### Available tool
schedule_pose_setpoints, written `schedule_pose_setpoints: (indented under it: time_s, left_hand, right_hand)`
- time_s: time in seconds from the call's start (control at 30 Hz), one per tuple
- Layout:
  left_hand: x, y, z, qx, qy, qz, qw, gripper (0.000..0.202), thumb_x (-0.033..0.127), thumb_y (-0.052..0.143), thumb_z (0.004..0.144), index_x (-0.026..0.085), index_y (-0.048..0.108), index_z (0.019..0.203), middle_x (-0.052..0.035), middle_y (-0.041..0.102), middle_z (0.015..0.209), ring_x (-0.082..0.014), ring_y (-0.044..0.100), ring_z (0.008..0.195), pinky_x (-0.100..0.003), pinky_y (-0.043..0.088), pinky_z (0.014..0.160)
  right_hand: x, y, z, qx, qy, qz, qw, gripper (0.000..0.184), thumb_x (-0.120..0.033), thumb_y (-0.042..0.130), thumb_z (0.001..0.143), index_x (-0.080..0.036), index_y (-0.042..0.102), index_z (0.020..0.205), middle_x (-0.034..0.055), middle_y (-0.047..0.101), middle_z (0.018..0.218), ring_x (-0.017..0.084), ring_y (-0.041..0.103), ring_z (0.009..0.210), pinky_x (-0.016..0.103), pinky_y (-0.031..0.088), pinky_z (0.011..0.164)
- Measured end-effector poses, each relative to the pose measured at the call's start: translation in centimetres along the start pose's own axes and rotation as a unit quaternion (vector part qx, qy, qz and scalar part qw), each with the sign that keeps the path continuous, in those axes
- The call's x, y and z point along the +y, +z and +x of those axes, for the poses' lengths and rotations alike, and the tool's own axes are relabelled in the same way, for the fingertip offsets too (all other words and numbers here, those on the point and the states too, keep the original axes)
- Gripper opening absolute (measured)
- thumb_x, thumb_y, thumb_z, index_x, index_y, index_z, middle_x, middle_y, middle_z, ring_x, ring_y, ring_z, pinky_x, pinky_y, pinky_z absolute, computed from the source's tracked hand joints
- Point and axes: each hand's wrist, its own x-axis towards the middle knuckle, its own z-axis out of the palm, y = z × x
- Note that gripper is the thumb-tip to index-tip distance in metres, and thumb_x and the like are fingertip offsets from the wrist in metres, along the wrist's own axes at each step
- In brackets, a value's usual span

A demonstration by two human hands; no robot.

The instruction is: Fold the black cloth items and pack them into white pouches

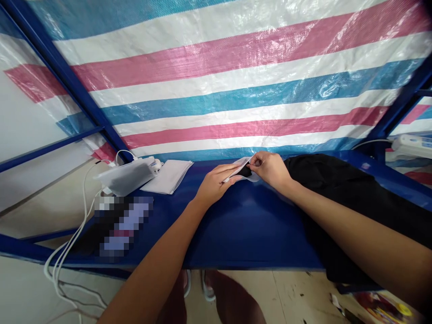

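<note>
Over the blue board, my left hand (216, 180) is closed on a small translucent white bag (254, 178), its thumb below and fingers above. A soft-looking black piece (243, 171) shows inside the bag's gaping mouth. My right hand (272, 168) pinches at that mouth, its fingertips against the black piece; whether they grip the piece or the bag's edge I cannot tell. Left of my hands lies a flat stack of white bags (173, 176). A large black cloth (332, 180) spreads under my right forearm.
A frosted bag with grey contents (130, 177) rests beside a white plug (156, 165) at the left. White cables (72, 243) hang over the blue board's (249, 238) left end. Blue metal posts (84, 96) and a striped plastic sheet (236, 90) close off the back. A blurred-out object (124, 225) lies front left.
</note>
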Motion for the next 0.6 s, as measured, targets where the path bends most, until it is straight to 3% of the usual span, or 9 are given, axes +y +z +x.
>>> schedule_pose_setpoints:
  time_s: [0.13,0.27,0.37,0.47,0.6]
  left_hand:
    - [-0.5,-0.2,-0.2,-0.003,-0.022,0.041,0.999,0.044,0.037,0.058,0.112,0.028,0.066,0.154,-0.0084,0.069,0.154,-0.0294,0.061,0.147,-0.054,0.048,0.128]
    - [-1.3,-0.5,-0.5,0.001,-0.047,0.036,0.998,0.044,0.032,0.048,0.115,0.027,0.065,0.155,-0.0087,0.069,0.155,-0.027,0.06,0.147,-0.052,0.047,0.128]
    - [-1.8,-0.3,-0.6,0.0,-0.035,0.009,0.999,0.04,0.035,0.052,0.115,0.026,0.071,0.148,-0.0091,0.07,0.153,-0.0262,0.064,0.143,-0.049,0.051,0.125]
    - [-2.0,0.0,-0.5,0.0,-0.03,-0.015,0.999,0.034,0.038,0.056,0.113,0.026,0.079,0.135,-0.0091,0.073,0.148,-0.0261,0.069,0.137,-0.046,0.055,0.121]
    - [-1.9,-0.1,-0.4,-0.038,-0.023,-0.013,0.999,0.035,0.037,0.054,0.113,0.026,0.079,0.135,-0.0089,0.069,0.154,-0.0262,0.066,0.142,-0.046,0.053,0.124]
  right_hand:
    - [0.0,-0.1,-0.3,0.032,-0.054,-0.033,0.997,0.002,-0.022,0.073,0.097,-0.023,0.072,0.097,0.0084,0.072,0.1,0.029,0.068,0.093,0.042,0.055,0.083]
    - [-1.5,-0.6,-1.0,0.06,-0.176,-0.008,0.982,0.021,-0.036,0.066,0.106,-0.026,0.074,0.124,0.0156,0.066,0.13,0.039,0.06,0.126,0.059,0.053,0.108]
    - [-3.1,-0.6,-1.6,0.014,-0.256,0.019,0.967,0.033,-0.038,0.068,0.106,-0.035,0.072,0.139,0.0121,0.063,0.147,0.041,0.051,0.143,0.068,0.045,0.12]
    - [-3.9,0.0,-2.0,-0.041,-0.318,0.035,0.947,0.033,-0.037,0.07,0.106,-0.038,0.074,0.139,0.0082,0.067,0.148,0.039,0.049,0.149,0.066,0.043,0.122]
    - [-3.6,0.9,-1.9,-0.052,-0.325,0.046,0.943,0.028,-0.033,0.062,0.111,-0.037,0.077,0.134,0.0062,0.076,0.132,0.034,0.057,0.138,0.06,0.048,0.118]
